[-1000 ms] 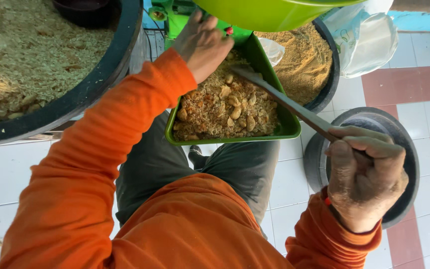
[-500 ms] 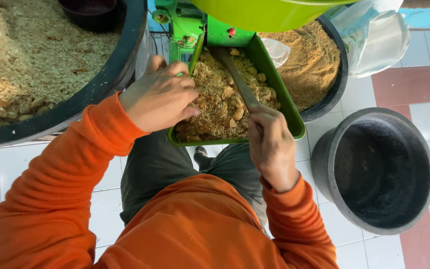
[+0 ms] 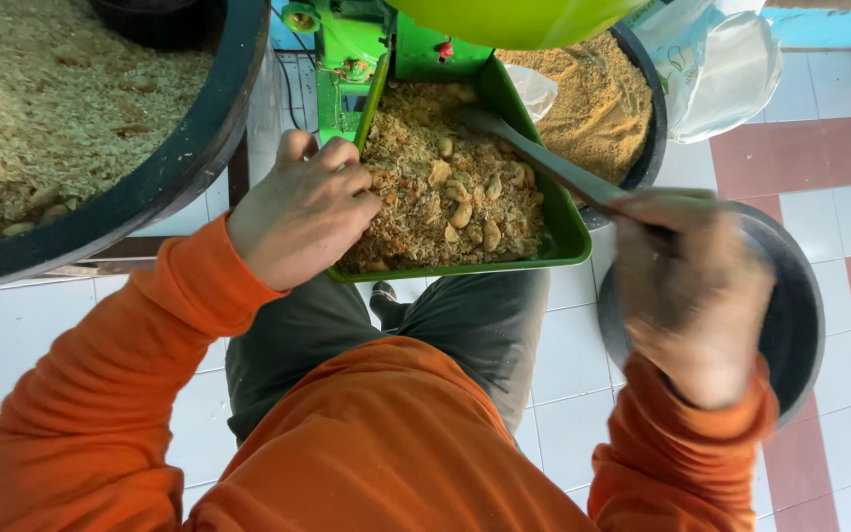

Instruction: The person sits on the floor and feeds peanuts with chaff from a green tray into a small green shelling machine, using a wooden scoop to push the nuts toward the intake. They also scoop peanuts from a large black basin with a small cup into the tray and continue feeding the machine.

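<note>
1. The left hand [image 3: 302,212] rests curled on the near-left corner of the green tray [image 3: 571,232], fingers bent in against the edge; whether it grips the rim or only leans on it cannot be told, since the palm side is hidden.
2. The right hand [image 3: 691,291] is closed round the handle of a long grey scoop [image 3: 544,158] (the hand is blurred, so single fingers are hard to make out).
3. The scoop runs up and left from that hand, its far end lying in the crumbly brown mix [image 3: 435,192] that fills the tray; the tip is partly sunk in it, so its shape cannot be read.
4. Pale whole nuts [image 3: 465,212] lie scattered on top of the mix, near the tray's middle.
5. The tray slopes out from a green machine [image 3: 347,54], whose upper part is cut off by the top edge; a yellow-green bowl shape [image 3: 514,15] overhangs it, also cut off.
6. A black bucket [image 3: 795,305] stands on the tiled floor [image 3: 839,167] under the right hand, which covers much of its opening, so its contents stay unseen.
7. A large dark tub [image 3: 179,158] of husky material sits at left, cropped by the frame.
8. Another dark basin [image 3: 642,128] with finer brown meal sits behind the tray, just beside a clear plastic bag [image 3: 721,69].
9. Orange sleeves [image 3: 100,394] and dark trousers [image 3: 465,335] fill the lower frame.
</note>
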Demonstrator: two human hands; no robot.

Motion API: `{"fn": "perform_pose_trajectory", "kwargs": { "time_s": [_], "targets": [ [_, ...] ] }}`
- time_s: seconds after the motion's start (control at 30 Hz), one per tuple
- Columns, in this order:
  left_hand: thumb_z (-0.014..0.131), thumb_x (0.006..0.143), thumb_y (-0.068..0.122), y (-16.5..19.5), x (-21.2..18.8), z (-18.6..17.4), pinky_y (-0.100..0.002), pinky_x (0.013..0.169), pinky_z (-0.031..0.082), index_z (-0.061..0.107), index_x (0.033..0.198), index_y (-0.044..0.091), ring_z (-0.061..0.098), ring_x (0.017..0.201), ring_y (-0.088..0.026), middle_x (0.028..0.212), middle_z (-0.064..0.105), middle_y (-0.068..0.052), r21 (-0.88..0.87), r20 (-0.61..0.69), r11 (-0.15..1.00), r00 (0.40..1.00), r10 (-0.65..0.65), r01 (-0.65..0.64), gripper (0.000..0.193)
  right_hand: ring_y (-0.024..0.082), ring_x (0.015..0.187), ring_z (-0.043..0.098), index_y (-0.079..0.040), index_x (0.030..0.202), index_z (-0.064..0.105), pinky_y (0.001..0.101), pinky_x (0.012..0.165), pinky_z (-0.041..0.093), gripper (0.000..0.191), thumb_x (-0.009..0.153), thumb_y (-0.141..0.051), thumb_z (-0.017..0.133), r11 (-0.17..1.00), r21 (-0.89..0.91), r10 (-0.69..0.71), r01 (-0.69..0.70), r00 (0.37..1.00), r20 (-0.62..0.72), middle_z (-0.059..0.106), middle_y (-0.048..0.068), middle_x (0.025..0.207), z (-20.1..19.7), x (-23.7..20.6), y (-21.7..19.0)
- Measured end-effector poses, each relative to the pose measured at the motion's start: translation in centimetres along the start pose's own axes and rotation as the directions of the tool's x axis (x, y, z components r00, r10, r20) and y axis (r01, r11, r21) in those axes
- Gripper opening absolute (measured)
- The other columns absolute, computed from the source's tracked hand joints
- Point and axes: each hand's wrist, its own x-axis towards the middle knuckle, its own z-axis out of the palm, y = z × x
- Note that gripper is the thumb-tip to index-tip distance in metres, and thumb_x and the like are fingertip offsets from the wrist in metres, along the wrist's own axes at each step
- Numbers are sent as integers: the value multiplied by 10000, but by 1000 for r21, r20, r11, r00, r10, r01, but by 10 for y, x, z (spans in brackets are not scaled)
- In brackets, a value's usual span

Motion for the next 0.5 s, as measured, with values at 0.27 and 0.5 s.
{"fn": "perform_pose_trajectory", "kwargs": {
  "time_s": [0.27,0.5],
  "targets": [
    [651,825,140,6,-6,-8,-433,921,371,710,807,114,553,1075,-211,922,668,-25,2,-86,1000,996,-3,3,67,143,836,687,17,1114,555,229,726,553,173,1024,86,685,983,181,13,16,988,-154,705,157,1146,78,-14,-6],
    [646,825,162,8,-5,-7,-409,910,378,689,768,123,576,1055,-196,848,659,-30,62,-71,998,997,3,1,82,127,873,664,22,1180,537,184,812,553,130,1125,99,627,877,472,182,-88,971,-155,704,129,1164,52,-7,-21]
  ]
}}
